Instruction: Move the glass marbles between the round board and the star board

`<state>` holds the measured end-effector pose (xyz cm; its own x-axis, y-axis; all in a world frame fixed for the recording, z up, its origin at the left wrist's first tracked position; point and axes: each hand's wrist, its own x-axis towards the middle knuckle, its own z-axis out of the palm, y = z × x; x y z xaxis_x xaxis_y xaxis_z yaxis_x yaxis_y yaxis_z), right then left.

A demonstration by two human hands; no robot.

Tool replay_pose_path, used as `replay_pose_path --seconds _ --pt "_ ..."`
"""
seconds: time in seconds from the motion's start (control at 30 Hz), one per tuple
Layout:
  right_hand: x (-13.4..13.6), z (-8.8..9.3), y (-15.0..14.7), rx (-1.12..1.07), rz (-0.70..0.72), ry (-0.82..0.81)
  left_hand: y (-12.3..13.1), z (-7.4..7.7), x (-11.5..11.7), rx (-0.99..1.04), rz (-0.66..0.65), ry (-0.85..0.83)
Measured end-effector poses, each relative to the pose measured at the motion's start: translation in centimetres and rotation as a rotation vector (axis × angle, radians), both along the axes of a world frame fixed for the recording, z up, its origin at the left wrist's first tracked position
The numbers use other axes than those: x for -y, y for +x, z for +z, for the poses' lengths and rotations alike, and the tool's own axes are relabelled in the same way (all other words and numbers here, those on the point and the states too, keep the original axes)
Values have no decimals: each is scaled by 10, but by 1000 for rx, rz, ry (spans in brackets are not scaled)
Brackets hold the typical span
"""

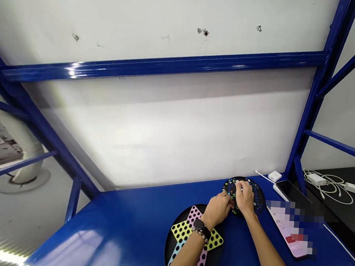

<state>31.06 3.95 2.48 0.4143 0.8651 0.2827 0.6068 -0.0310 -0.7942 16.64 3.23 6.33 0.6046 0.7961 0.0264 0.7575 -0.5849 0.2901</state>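
A round black plate (pixel 259 199) at the back right holds many small coloured pieces, too small to name. My left hand (pixel 217 209), with a dark watch and a beaded bracelet at its wrist, reaches to the plate's left edge with its fingers pinched together. My right hand (pixel 245 197) is over the middle of the same plate, fingers bent and closed. What either hand holds is hidden or too small to make out. Under my left forearm lies a larger round black tray (pixel 171 229) bearing pink, yellow and light blue strips with round black dots, such as a yellow strip (pixel 181 230).
A phone with a lit pink screen (pixel 291 232) and a dark phone (pixel 292 192) lie to the right, beside a white charger (pixel 274 176) and cables. Blue frame bars (pixel 169 66) surround the blue tabletop (pixel 136 218). A white wall stands behind.
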Motion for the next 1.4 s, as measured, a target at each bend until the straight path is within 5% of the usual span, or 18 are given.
replay_pose_path --seconds 0.23,0.47,0.67,0.87,1.1,1.4 --pt "6 2 -12 49 101 7 -74 10 12 125 152 -20" --pt "17 8 -31 141 231 18 -157 -35 44 -14 256 18" --pt "44 14 -72 344 530 90 -154 -46 36 -13 343 -1" --pt "58 2 -89 416 805 -40 -154 -48 12 162 454 19" --pt "57 -1 -87 403 771 -79 -177 -56 1 712 532 -138" --pt "51 1 -83 357 655 -10 -170 -55 14 708 557 -5"
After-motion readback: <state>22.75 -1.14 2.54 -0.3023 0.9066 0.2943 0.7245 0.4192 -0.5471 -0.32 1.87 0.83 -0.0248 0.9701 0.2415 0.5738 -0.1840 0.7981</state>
